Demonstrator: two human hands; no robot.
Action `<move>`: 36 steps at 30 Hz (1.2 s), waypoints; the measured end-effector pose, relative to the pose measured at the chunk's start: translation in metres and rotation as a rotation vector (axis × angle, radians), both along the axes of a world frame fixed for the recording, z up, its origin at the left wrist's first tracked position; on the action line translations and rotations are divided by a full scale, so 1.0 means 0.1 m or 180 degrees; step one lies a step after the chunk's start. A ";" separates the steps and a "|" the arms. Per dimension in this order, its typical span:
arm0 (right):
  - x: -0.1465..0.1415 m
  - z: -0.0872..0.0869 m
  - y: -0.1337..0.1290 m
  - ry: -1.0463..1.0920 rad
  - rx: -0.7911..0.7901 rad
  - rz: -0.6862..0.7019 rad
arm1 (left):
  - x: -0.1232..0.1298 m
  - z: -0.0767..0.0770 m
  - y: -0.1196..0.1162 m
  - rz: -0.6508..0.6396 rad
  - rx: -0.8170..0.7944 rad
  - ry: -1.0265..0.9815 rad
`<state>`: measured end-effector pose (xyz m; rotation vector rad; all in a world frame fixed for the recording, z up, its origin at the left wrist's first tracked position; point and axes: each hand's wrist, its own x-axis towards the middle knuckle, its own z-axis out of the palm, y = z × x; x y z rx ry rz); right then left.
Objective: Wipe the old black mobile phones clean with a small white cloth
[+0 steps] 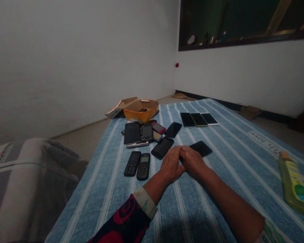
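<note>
My left hand (171, 163) and my right hand (192, 160) meet low over the bed or table surface, fingertips touching. Both hands have their fingers bent and pressed together, and a dark patch shows between them; what they hold, if anything, is hidden. Just beyond my left hand lies a black smartphone (162, 147). Another black smartphone (202, 149) lies behind my right hand, which covers its near left end. Left of my hands, two black keypad phones (132, 164) (143, 167) lie side by side.
A blue striped cloth (103, 202) covers the surface. Farther back are a pile of phones (132, 133), a single dark phone (173, 130), an opened orange box (142, 114) and a row of three phones (199, 119). A bottle of yellowish liquid (296, 185) lies at right.
</note>
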<state>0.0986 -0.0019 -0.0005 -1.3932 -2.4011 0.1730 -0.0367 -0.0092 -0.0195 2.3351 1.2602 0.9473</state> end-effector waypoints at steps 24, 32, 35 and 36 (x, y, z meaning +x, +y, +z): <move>0.10 0.00 0.03 -0.0264 -0.0041 -0.0298 | 0.01 0.01 -0.01 0.0100 -0.0100 0.0181; 0.46 0.00 0.19 -0.0404 -0.0041 -0.1027 | -0.02 -0.05 0.00 0.0097 -0.0258 0.0337; 0.47 -0.01 0.21 -0.0492 -0.0065 -0.1179 | -0.02 -0.04 -0.01 0.0054 -0.0248 0.0338; 0.45 -0.02 0.21 -0.0499 -0.0077 -0.1158 | -0.02 -0.04 -0.01 0.0040 -0.0237 0.0339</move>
